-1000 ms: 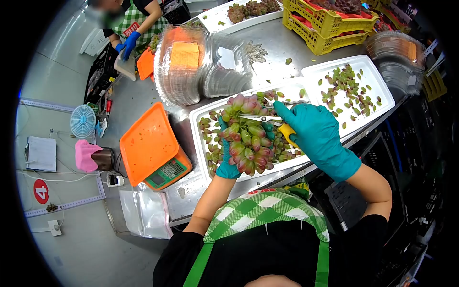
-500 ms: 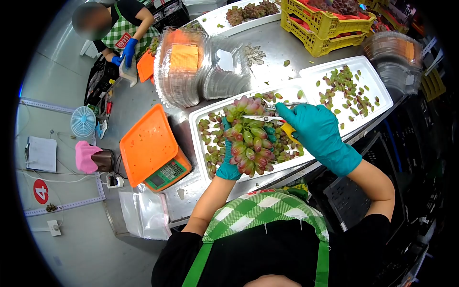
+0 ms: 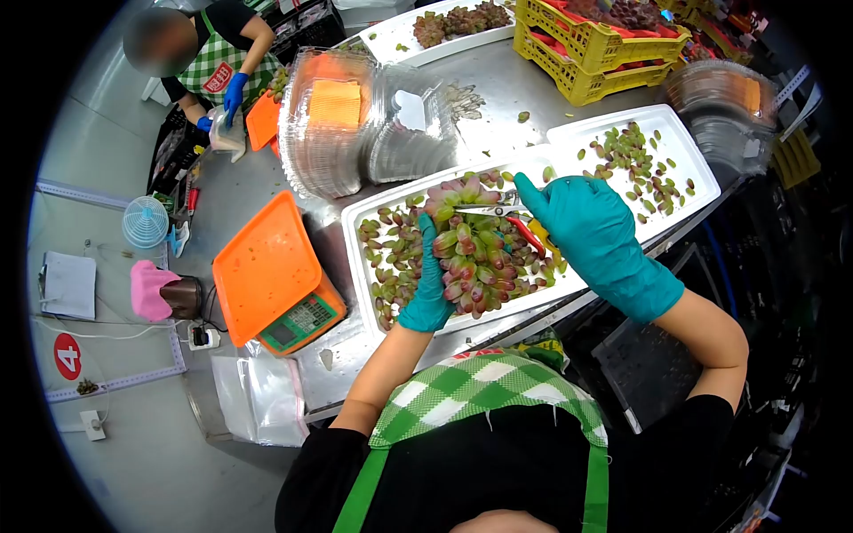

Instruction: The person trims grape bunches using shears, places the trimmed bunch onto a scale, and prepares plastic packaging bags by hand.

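A bunch of long green-and-purple grapes is in my left hand, whose gloved fingers wrap its left side. Some of those fingers are hidden behind the fruit. My right hand, in a teal glove, grips scissors with red and yellow handles. Their blades lie nearly together, with the tips among the grapes at the top of the bunch. Below is a white tray strewn with loose grapes.
Another white tray of loose grapes adjoins on the right. An orange scale stands left. Stacked clear plastic boxes and yellow crates are behind. Across the table, a co-worker in blue gloves handles a pale object.
The scissor blades, wide apart before, have come together at the bunch. My left hand shows more plainly along the bunch's left side, and the bunch has turned slightly. The whole view has shifted a little.
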Tool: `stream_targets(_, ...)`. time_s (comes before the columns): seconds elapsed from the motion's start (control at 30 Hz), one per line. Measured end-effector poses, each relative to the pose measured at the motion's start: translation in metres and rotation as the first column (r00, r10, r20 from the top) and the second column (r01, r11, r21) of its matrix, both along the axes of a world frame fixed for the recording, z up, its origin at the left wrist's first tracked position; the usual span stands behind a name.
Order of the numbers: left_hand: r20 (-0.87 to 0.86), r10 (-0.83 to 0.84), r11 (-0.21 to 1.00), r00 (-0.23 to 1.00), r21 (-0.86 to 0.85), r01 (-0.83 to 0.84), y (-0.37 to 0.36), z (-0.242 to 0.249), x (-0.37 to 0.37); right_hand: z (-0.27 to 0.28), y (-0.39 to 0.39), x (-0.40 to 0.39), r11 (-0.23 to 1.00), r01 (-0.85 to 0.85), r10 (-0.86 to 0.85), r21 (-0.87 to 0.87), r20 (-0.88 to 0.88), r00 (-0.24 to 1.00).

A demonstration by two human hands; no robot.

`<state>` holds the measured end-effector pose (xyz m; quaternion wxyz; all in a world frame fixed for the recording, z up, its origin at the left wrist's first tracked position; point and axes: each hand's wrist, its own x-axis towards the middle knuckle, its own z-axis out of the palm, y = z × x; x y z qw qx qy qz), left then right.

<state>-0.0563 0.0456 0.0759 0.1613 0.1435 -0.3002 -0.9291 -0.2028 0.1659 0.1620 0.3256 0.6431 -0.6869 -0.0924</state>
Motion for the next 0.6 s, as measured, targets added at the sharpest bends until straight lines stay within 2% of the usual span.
stream_targets(0.13,-0.029,-0.036,0.998,0.999,0.059,0.038,0.0,-0.005,0.002,0.008,-0.001,0.003,0.997,0.041,-0.039,0.065,-0.038,0.999)
stream_targets(0.23,0.087,0.007,1.0,0.996,0.011,-0.008,0.006,-0.001,0.004,0.016,-0.005,0.008,0.998,-0.013,0.016,0.063,-0.058,0.998)
stream_targets(0.33,0.129,0.027,0.999,0.991,-0.033,-0.023,0.008,-0.006,0.002,0.013,-0.011,0.011,0.993,0.037,-0.027,0.111,-0.092,0.995)
stream_targets(0.43,0.165,0.063,0.998,0.984,-0.04,-0.057,0.013,-0.003,0.001,0.015,-0.015,0.01,0.985,-0.032,0.044,0.169,-0.073,0.996)
stream_targets(0.53,0.078,0.005,0.999,0.997,0.051,-0.009,0.013,-0.007,0.004,0.022,-0.017,0.011,0.967,-0.056,0.069,0.248,-0.045,0.997)
stream_targets(0.6,-0.03,-0.02,0.984,0.999,0.177,0.025,0.015,-0.02,0.004,0.027,-0.021,0.015,0.962,-0.054,0.04,0.269,0.057,0.998)
